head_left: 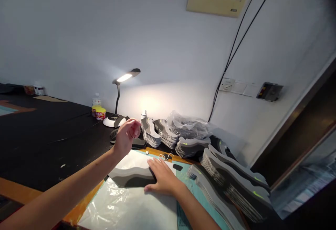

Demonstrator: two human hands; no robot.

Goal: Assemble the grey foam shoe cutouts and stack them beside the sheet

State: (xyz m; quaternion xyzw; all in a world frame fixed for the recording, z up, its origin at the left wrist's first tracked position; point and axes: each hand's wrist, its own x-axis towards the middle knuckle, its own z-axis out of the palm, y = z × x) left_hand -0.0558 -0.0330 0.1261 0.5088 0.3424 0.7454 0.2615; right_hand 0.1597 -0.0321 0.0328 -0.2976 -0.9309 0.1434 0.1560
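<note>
A wavy-edged shoe upper piece [131, 177] in light grey, dark grey and black lies on a white sheet with a shiny plastic cover [110, 209]. My right hand [161, 177] rests open and flat on its right end, thumb spread toward me, hiding that end. Raised above the far left of the sheet is my left hand [126, 137], its fingers curled together. Whether anything is pinched in them cannot be made out. A small black scrap [177, 167] lies to the right of my right hand's fingers, and a loop of pale string [162, 157] beyond them.
Stacks of similar grey pieces stand behind [151, 132] and to the right [236, 184]. Clear plastic bags [187, 123] lie against the wall. A lit desk lamp [115, 120] and yellow-lidded tins [100, 113] stand at the back left. Black cables [225, 67] run down the wall.
</note>
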